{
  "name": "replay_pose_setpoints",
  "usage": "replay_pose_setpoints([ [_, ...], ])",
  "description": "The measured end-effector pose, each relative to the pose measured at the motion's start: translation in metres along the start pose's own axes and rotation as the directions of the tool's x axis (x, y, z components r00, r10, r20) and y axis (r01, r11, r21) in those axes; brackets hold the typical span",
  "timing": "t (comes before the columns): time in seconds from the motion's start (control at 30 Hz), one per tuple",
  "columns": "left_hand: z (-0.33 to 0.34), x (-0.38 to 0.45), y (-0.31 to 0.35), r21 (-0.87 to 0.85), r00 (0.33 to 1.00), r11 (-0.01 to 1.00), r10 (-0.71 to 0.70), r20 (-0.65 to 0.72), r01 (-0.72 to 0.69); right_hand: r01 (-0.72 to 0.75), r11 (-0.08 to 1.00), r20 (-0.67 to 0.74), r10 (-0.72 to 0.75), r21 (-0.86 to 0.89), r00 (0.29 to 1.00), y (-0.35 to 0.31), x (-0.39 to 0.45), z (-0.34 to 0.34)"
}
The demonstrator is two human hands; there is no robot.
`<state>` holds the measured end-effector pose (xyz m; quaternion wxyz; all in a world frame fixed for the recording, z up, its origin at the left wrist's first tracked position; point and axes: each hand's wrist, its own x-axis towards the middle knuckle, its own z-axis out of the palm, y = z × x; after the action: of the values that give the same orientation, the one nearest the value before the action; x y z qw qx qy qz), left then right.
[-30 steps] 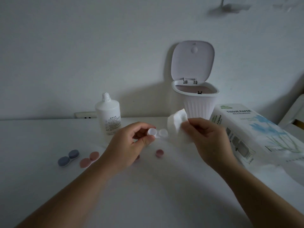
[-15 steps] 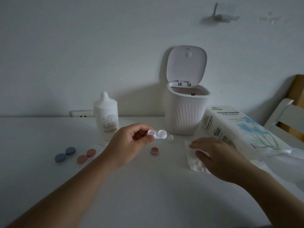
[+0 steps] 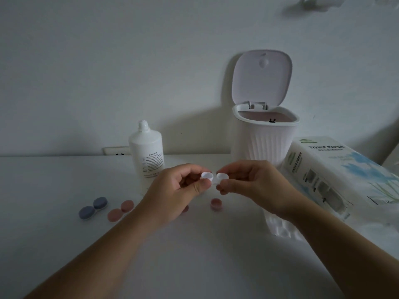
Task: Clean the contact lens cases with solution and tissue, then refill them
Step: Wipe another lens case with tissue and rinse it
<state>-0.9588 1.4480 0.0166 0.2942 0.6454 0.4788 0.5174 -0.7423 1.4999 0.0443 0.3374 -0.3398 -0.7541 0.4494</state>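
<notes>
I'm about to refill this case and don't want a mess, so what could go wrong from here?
1. The small white open lens case is held in the air, pinched at its ends by the left hand and right hand; it could slip and drop.
2. The white solution bottle looks uncapped and stands just behind the hands; a knock might spill it.
3. The loose pink cap lies under the hands and could get swept away.

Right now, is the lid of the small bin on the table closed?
No, the bin has its lid flipped up against the wall, leaving its top open.
</notes>
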Motion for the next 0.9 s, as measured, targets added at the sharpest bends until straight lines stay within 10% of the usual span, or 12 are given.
replay_pose_setpoints([
  [0.13, -0.005, 0.000, 0.006, 0.190, 0.975, 0.968, 0.190, -0.117, -0.165, 0.002, 0.996, -0.064, 0.004, 0.091, 0.998, 0.012, 0.000, 0.002],
  [0.37, -0.032, -0.001, 0.032, 0.501, 0.731, 0.771, 0.593, -0.338, -0.393, -0.017, 0.994, -0.068, 0.024, 0.109, 0.997, 0.015, -0.003, 0.006],
  [0.67, -0.086, -0.012, 0.000, 0.368, 0.723, 0.926, 0.313, -0.616, -0.088, -0.048, 0.979, 0.003, 0.049, 0.197, 0.999, 0.011, -0.005, 0.017],
  [0.9, -0.082, -0.010, -0.016, 0.063, 0.907, 0.969, -0.201, -0.371, 0.240, -0.032, 0.989, -0.057, 0.041, 0.142, 0.998, 0.010, -0.006, 0.020],
])
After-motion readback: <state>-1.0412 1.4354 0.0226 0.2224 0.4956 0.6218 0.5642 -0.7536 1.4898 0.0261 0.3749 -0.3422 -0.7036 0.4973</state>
